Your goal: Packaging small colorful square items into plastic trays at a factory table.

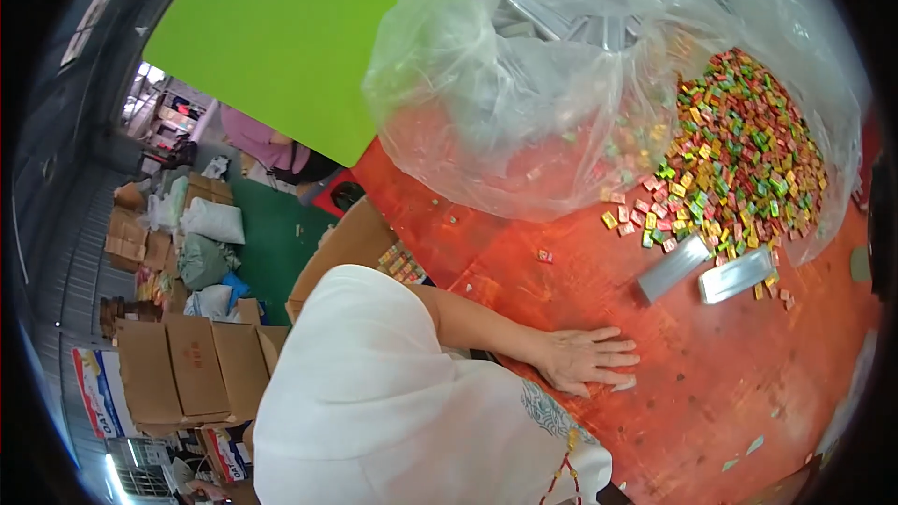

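Observation:
My left hand (582,361) lies palm down on the orange-red tabletop (524,285), fingers spread and pointing right. A small whitish scrap (625,383) is at its fingertips; I cannot tell whether the hand presses on it. Beyond the hand rest two silver, box-like metal pieces, one tilted (673,268) and one lying flatter (737,277). Behind them spreads a large heap of small wrapped candies (748,150) in red, green and yellow. A big clear plastic bag (524,150) stands to its left, with several silver metal pieces (571,23) inside. My right hand is out of view.
A green panel (281,47) rises at the far left. Beside the table is an open cardboard box (348,238) with candies inside. Cartons (196,365) and filled sacks (213,222) stand on the floor at left. Another person in purple (265,143) is partly visible.

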Demonstrator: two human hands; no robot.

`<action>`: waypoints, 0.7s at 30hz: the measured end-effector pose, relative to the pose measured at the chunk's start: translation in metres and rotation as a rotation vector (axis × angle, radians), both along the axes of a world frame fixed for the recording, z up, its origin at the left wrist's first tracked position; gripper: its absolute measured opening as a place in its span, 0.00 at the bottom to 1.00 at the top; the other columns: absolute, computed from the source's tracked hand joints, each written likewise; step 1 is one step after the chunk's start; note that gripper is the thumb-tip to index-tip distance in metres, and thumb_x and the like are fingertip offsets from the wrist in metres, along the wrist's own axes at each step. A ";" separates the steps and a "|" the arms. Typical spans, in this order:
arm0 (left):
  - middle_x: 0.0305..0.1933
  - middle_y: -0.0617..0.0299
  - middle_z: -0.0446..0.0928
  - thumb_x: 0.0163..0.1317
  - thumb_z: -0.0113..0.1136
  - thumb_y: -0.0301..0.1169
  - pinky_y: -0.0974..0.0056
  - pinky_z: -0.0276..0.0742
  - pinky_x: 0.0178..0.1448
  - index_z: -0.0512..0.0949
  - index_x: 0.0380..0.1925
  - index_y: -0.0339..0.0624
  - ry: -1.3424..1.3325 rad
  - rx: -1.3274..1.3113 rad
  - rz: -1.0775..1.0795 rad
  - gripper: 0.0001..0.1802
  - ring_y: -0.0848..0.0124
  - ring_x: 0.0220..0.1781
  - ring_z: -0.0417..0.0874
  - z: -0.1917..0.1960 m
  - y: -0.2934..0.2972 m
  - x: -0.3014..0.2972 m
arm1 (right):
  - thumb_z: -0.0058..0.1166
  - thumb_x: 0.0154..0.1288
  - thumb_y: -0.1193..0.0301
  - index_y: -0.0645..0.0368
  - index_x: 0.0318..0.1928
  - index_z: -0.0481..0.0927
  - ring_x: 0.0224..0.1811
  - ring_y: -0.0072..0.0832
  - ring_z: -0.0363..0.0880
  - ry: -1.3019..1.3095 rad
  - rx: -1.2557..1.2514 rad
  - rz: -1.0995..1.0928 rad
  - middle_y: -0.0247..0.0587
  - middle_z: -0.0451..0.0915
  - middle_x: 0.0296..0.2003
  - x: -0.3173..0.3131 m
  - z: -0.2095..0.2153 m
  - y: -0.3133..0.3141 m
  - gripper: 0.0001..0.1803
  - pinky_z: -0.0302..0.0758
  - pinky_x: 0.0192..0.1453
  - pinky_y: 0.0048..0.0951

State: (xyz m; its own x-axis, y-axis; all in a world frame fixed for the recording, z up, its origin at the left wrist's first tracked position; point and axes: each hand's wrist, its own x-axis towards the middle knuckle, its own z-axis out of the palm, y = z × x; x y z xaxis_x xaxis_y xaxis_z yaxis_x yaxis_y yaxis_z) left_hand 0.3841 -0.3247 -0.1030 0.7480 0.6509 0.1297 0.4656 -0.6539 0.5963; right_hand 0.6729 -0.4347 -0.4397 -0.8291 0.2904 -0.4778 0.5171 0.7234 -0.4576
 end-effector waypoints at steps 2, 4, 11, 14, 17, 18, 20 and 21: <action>0.75 0.46 0.51 0.52 0.66 0.47 0.36 0.47 0.73 0.57 0.71 0.50 -0.034 0.044 0.003 0.47 0.45 0.77 0.48 0.001 0.000 -0.001 | 0.52 0.61 0.56 0.51 0.50 0.81 0.57 0.41 0.73 -0.039 -0.023 -0.061 0.45 0.79 0.51 0.041 0.005 -0.017 0.20 0.64 0.60 0.47; 0.74 0.47 0.53 0.53 0.65 0.47 0.36 0.47 0.73 0.58 0.70 0.50 -0.005 0.017 -0.020 0.45 0.45 0.76 0.49 0.007 0.003 -0.005 | 0.53 0.61 0.57 0.52 0.50 0.81 0.56 0.41 0.74 -0.082 -0.042 -0.147 0.45 0.79 0.50 0.068 0.014 -0.041 0.20 0.65 0.59 0.46; 0.67 0.47 0.63 0.56 0.63 0.41 0.40 0.54 0.70 0.70 0.61 0.46 -0.124 0.304 0.197 0.31 0.48 0.73 0.57 -0.004 -0.009 -0.016 | 0.53 0.61 0.58 0.52 0.48 0.82 0.54 0.41 0.77 -0.218 -0.039 -0.432 0.47 0.81 0.48 0.161 0.075 -0.140 0.19 0.68 0.58 0.45; 0.62 0.49 0.69 0.59 0.60 0.35 0.44 0.56 0.69 0.74 0.57 0.45 -0.377 0.237 0.375 0.24 0.50 0.69 0.63 -0.002 -0.029 -0.020 | 0.53 0.61 0.58 0.53 0.47 0.83 0.53 0.41 0.78 -0.202 0.011 -0.525 0.48 0.81 0.48 0.168 0.078 -0.142 0.18 0.69 0.57 0.45; 0.57 0.52 0.73 0.60 0.59 0.31 0.47 0.60 0.67 0.75 0.53 0.43 -0.573 0.011 0.374 0.20 0.53 0.64 0.68 0.059 -0.061 -0.032 | 0.53 0.61 0.58 0.53 0.47 0.83 0.52 0.41 0.79 -0.158 0.037 -0.623 0.49 0.82 0.47 0.164 0.070 -0.144 0.18 0.70 0.56 0.44; 0.56 0.52 0.73 0.60 0.59 0.31 0.48 0.61 0.67 0.75 0.53 0.43 -0.675 -0.159 0.345 0.19 0.53 0.63 0.69 0.074 -0.070 -0.040 | 0.54 0.61 0.58 0.53 0.46 0.83 0.51 0.41 0.79 -0.137 0.039 -0.649 0.49 0.82 0.47 0.161 0.067 -0.142 0.17 0.71 0.56 0.44; 0.56 0.51 0.73 0.60 0.59 0.32 0.49 0.62 0.66 0.75 0.52 0.43 -0.673 -0.111 0.372 0.19 0.52 0.62 0.70 0.083 -0.068 -0.061 | 0.54 0.61 0.59 0.53 0.46 0.83 0.51 0.42 0.80 -0.103 0.038 -0.706 0.49 0.82 0.46 0.162 0.059 -0.142 0.17 0.71 0.55 0.43; 0.56 0.50 0.73 0.61 0.58 0.33 0.50 0.63 0.66 0.75 0.52 0.43 -0.695 -0.073 0.389 0.19 0.51 0.61 0.71 0.087 -0.061 -0.076 | 0.54 0.61 0.59 0.54 0.46 0.83 0.51 0.42 0.80 -0.101 0.057 -0.751 0.50 0.82 0.46 0.192 0.019 -0.148 0.17 0.72 0.55 0.43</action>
